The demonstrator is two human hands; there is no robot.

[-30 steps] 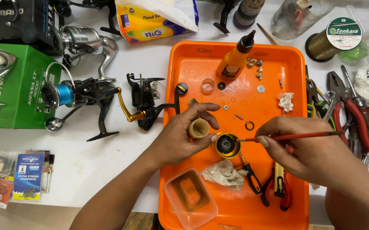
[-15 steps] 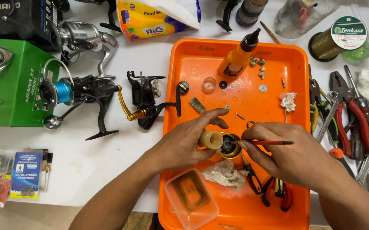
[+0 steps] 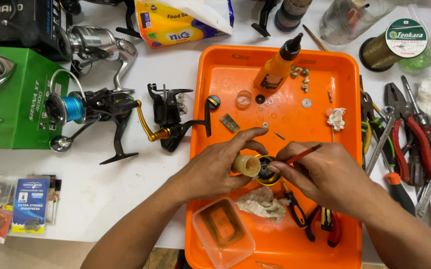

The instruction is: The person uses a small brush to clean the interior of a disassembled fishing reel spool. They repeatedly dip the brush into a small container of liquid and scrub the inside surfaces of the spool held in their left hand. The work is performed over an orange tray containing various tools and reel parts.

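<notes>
Item: small gold spool (image 3: pixel 268 170), held over the orange tray (image 3: pixel 345 74) a little below its centre, open dark face turned up. My left hand (image 3: pixel 220 164) pinches a cream plastic cap or tub (image 3: pixel 246 165) between thumb and fingertips, its side touching the spool at nine o'clock; whether the same fingers also carry the spool I cannot tell, since my knuckles hide the underside. My right hand (image 3: pixel 325 174) is closed on a thin red-handled tool (image 3: pixel 302 154) (a brush or pick, the working end hidden against the spool), its tip at the spool's three o'clock rim. Hazards, as I judge them: the spool is braced by fingertips only, so sideways pressure from the tool could tip it out and drop it into the tray; loose washers and screws (image 3: pixel 306 102) lie at twelve to one o'clock and could scatter if my right wrist swings that way; the orange oil bottle (image 3: pixel 275 69) stands at twelve o'clock, easy to topple; the crumpled rag (image 3: pixel 263 203) at six o'clock could shed lint into the spool.
</notes>
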